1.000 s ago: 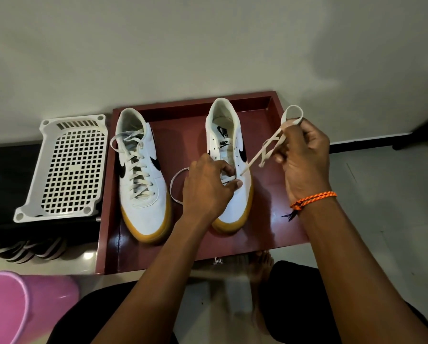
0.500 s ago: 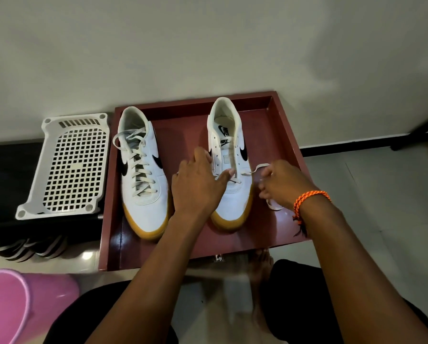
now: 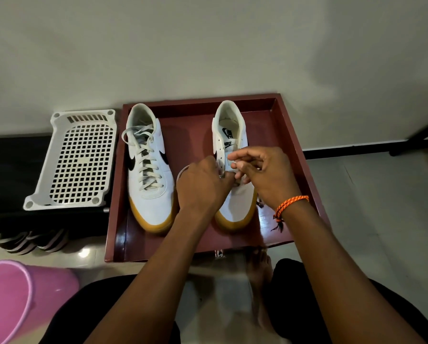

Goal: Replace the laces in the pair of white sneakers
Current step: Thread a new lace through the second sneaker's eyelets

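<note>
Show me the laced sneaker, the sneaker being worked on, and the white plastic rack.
Laced sneaker [image 3: 149,192]: head view, on its white toe area.
Sneaker being worked on [image 3: 229,115]: head view, on its heel collar.
White plastic rack [image 3: 81,157]: head view, on its grid.

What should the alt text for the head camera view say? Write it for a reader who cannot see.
Both hands, left hand and right hand, work a lace at the lower eyelets of the right sneaker in a dark red tray. The left sneaker beside it is fully laced.
</note>
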The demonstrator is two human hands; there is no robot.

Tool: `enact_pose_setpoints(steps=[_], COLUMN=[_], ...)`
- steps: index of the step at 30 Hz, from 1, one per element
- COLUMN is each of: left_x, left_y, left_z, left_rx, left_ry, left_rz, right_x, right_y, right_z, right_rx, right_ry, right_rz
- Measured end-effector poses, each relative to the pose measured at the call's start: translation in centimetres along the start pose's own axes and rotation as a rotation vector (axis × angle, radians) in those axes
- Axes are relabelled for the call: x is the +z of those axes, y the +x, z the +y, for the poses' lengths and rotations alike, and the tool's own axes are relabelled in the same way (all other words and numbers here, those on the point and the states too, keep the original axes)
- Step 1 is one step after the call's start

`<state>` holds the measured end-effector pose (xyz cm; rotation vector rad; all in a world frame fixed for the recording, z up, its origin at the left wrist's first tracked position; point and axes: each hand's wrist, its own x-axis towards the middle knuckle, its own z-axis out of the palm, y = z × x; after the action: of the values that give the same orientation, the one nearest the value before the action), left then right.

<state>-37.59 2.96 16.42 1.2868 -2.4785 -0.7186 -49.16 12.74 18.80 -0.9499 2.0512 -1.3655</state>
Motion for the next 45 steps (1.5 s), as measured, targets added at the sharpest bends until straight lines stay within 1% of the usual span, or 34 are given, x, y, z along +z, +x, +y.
enact_pose_setpoints(steps=[6,10,13,16,18,20,21,25,27,35,42,45], left_x=[-0.1,-0.7,-1.1,-1.1,-1.0,-1.1,-1.1,-1.1,-1.1,-1.0,-0.9,-1.0], left_y=[0.0,0.6,0.9,0.9,1.1,1.4,1.6,1.7,1.9,1.9,1.9,1.8], left_z=[-0.4,-1.3,-1.4,-1.3,-1.4,-1.6,-1.8,-2.0,-2.1,-2.0,-2.2,-2.0], left_rx=[-0.007,-0.031,-0.049,-0.059,-0.062,-0.070,-0.075,-0.084,-0.084,-0.093,-0.057,-0.051], left_ry=[-0.007,-0.099,-0.167,-0.133,-0.162,-0.202,-0.220,-0.312,-0.344,-0.362,-0.339,-0.294], left_rz=[-0.095,-0.141,-0.087,0.015,0.011,-0.007,-0.010,-0.035,-0.046,-0.051,-0.057,-0.035], right_x=[-0.5,0.3,1.1,2.0,2.5,2.9,3.0,3.0,3.2,4.1,4.2,3.8], right_y=[0.3,0.2,0.2,0.0,0.0,0.0,0.0,0.1,0.1,0.2,0.2,0.3], right_z=[0.7,0.8,0.9,0.6,0.4,0.5,0.6,1.3,1.3,1.9,2.3,2.0], right_rx=[-0.088,-0.101,-0.121,-0.159,-0.157,-0.109,-0.073,0.085,0.089,0.021,0.035,-0.021], right_ry=[-0.273,-0.485,-0.637,-0.735,-0.709,-0.644,-0.592,-0.230,-0.174,-0.249,-0.177,-0.280], right_rz=[0.107,0.143,0.145,0.163,0.155,0.139,0.130,0.135,0.171,0.334,0.286,0.229])
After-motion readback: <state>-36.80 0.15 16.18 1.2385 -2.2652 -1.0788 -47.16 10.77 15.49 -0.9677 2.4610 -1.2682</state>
